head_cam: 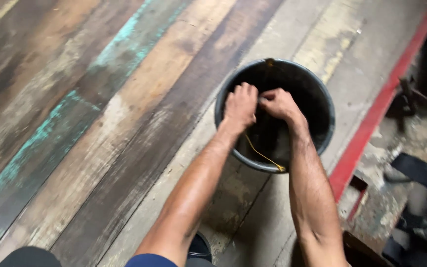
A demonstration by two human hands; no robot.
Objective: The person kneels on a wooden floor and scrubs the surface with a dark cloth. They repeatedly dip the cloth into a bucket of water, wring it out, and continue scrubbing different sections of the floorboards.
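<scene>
Bucket: round black plastic bucket (322,94), right of centre, on worn plank floor (100,123).
Left hand (240,105): curled over bucket mouth; hold unclear.
Right hand (278,105): closed, knuckles touching left; contents hidden.
Handle: thin yellow wire handle (263,155), below both hands.

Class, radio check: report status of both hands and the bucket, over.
Left hand and right hand together over black bucket, fingers curled. Grip contents hidden. Thin wire handle hangs slack. Worn plank floor underneath.

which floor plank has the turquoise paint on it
The plank with the turquoise streak, running diagonally left of the black bucket. The planks beside it show only worn brown, grey or tan wood.
</scene>
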